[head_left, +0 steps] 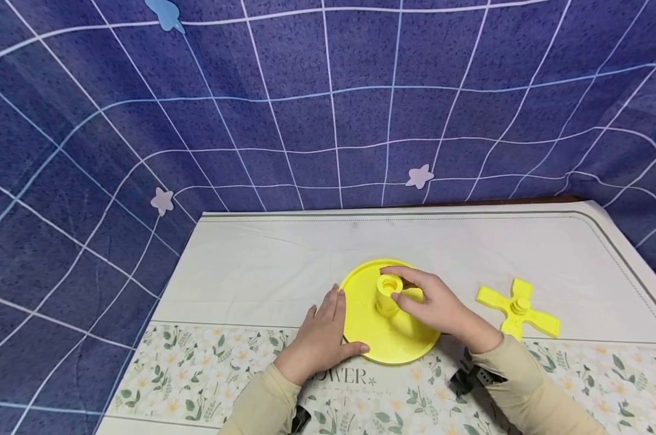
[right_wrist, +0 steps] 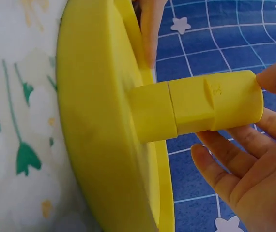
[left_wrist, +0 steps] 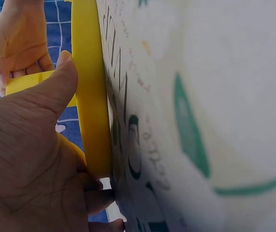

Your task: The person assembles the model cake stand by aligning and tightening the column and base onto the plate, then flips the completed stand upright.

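A round yellow plate with a raised rim lies on the table. From its middle a yellow hollow cylinder stands upright on a short yellow stub, with a thin seam between the two. My right hand pinches the cylinder near its top, thumb on one side and fingers on the other. Against the plate's left edge rests my left hand, its fingers straight and its thumb spread along the near rim. The left wrist view shows that thumb touching the plate's side wall.
Right of the plate lies a yellow four-armed cross piece with a round knob at its centre. A floral cloth covers the table. Behind it hangs a blue grid-patterned curtain.
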`<action>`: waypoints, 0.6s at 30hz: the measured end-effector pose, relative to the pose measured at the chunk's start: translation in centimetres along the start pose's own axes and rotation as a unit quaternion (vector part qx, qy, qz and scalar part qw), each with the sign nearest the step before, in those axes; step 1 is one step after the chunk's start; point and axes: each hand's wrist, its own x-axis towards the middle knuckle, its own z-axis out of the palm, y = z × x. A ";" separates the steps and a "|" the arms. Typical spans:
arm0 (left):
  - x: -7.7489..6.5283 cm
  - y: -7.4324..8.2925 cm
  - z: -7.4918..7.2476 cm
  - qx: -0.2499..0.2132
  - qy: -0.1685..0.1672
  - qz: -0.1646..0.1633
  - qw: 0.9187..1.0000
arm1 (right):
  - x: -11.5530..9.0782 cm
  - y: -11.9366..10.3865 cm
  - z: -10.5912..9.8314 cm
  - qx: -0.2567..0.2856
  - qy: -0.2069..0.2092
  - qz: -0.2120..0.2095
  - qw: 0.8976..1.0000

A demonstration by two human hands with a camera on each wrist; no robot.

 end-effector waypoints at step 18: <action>-0.1 0.1 -0.2 0.001 0.003 0.001 1.000 | -0.4 -0.2 1.5 -0.075 0.089 0.060 0.991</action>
